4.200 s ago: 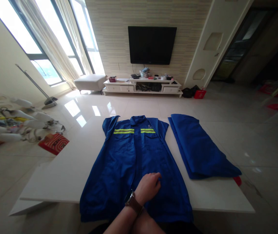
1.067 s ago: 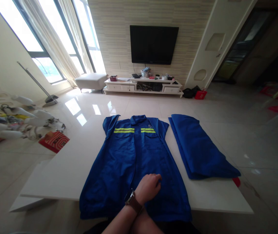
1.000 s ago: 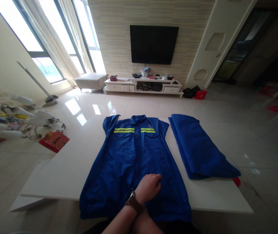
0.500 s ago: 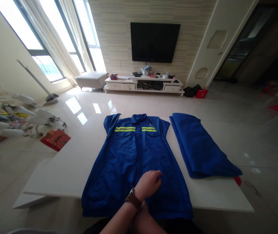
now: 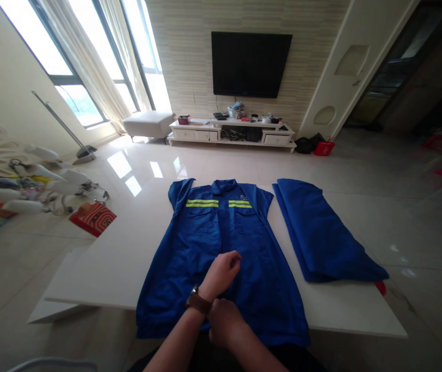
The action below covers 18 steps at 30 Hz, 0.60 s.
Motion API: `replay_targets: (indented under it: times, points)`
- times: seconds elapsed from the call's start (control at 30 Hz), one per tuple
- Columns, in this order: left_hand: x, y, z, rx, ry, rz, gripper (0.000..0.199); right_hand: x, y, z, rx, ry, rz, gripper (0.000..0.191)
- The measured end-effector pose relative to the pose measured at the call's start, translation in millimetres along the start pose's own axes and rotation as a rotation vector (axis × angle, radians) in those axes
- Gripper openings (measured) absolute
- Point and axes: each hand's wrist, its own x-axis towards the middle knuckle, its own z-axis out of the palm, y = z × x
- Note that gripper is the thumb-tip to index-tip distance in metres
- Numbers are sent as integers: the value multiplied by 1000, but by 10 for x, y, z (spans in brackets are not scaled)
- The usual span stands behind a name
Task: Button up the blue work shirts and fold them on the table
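A blue work jacket [image 5: 244,237] lies front up on the white table [image 5: 100,258], its sleeves folded in and yellow-green reflective stripes across the chest. Above its lower half, my left hand [image 5: 223,271] is loosely closed, with nothing seen in it. A wristwatch [image 5: 200,302] with a brown strap is on the left wrist. My right hand [image 5: 225,321] is closed against that wrist, its fingers at the strap; the fingertips are partly hidden. To the right lies a folded blue garment [image 5: 324,232], apart from the jacket.
Beyond the table stand a low white TV cabinet [image 5: 198,135] with small items and a pale ottoman [image 5: 147,125]. A sewing machine with thread cones [image 5: 56,178] and a red box [image 5: 93,219] are at the left. A red bag [image 5: 324,147] sits on the floor.
Both hands have shifted left and the left hand is higher over the jacket. My right hand has come out from under the left wrist to the watch strap. The garments lie as before.
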Motion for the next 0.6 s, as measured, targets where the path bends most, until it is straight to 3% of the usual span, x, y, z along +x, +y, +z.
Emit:
replay_targets:
  times: [0.1, 0.37, 0.5, 0.6]
  points:
    - [13, 6, -92, -112, 104, -1, 24, -25, 40, -166, -10, 2, 24, 34]
    - [1, 83, -233, -273, 357, 23, 35, -124, 149, -481, 213, 254, 16, 18]
    - [-36, 72, -215, -266, 455, 65, 35, -115, 269, -697, 373, 457, 73, 12]
    - [-139, 100, -133, -254, 464, 135, 47, -103, 375, -807, 469, 654, 122, 12]
